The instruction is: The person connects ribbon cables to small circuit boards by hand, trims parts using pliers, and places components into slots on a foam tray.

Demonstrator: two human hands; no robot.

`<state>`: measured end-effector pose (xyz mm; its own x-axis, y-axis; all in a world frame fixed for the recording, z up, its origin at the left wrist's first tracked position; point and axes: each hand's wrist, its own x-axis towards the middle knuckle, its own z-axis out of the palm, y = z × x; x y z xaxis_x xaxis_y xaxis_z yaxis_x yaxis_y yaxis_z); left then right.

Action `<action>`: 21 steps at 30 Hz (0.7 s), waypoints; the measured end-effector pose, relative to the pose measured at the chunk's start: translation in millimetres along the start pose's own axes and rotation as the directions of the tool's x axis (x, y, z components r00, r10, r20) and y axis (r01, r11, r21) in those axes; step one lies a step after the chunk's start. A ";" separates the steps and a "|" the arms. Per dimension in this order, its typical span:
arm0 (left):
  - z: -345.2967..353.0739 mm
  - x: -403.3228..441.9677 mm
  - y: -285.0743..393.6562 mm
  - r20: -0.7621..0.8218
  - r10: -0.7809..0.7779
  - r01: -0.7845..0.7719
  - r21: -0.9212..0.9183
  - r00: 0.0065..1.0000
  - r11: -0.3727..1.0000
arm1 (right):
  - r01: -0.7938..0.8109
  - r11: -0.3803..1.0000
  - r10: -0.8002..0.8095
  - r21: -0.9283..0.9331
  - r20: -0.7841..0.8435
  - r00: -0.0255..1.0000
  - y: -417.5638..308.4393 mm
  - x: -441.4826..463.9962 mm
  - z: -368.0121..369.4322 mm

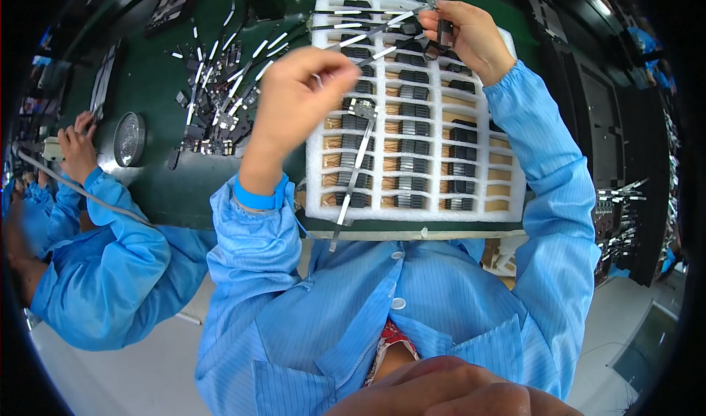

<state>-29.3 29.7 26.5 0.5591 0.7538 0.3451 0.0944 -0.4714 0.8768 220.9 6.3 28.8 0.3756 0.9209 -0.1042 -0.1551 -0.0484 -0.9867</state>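
Observation:
My right hand (pixel 474 37) is raised over the far right part of a white foam tray (pixel 315 188). Its fingers grip a small black module with a silver metal end (pixel 444 30). My left hand (pixel 301 96), a blue band round its wrist, is over the tray's left side. Its fingers are curled into a pinch and slightly blurred; what they hold, if anything, I cannot make out. Just below those fingertips, a small metal-ended part (pixel 362 108) has a black-and-white strip (pixel 353 177) running past the tray's near edge. Several similar strips cross the tray's far left.
Black parts (pixel 412 129) fill many of the tray's slots. Left of it, a pile of black parts with striped strips (pixel 220 114) lies on the green table (pixel 158 195), near a round metal dish (pixel 129 139). A co-worker in a blue sleeve (pixel 121 195) works at far left.

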 end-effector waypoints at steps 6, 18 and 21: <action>11.0 -12.1 -3.9 0.383 0.090 -0.198 0.253 0.919 0.947 | 0.101 0.865 -0.054 -0.492 0.108 0.993 -7.3 7.6 -43.2; 16.2 -17.7 1.0 0.365 0.044 -0.217 0.450 0.930 0.866 | 0.313 0.111 -0.158 -0.943 0.295 0.943 -12.0 0.2 -141.2; 17.3 -17.0 -2.3 0.380 0.050 -0.239 0.469 0.924 0.851 | 0.388 0.044 -0.192 -0.920 0.374 0.908 -3.8 0.1 -139.1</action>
<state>-24.8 10.0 12.9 0.8342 0.4987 0.2354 0.3326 -0.7955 0.5065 348.6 -47.2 15.2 0.0292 0.9895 0.1413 0.9801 -0.0006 -0.1986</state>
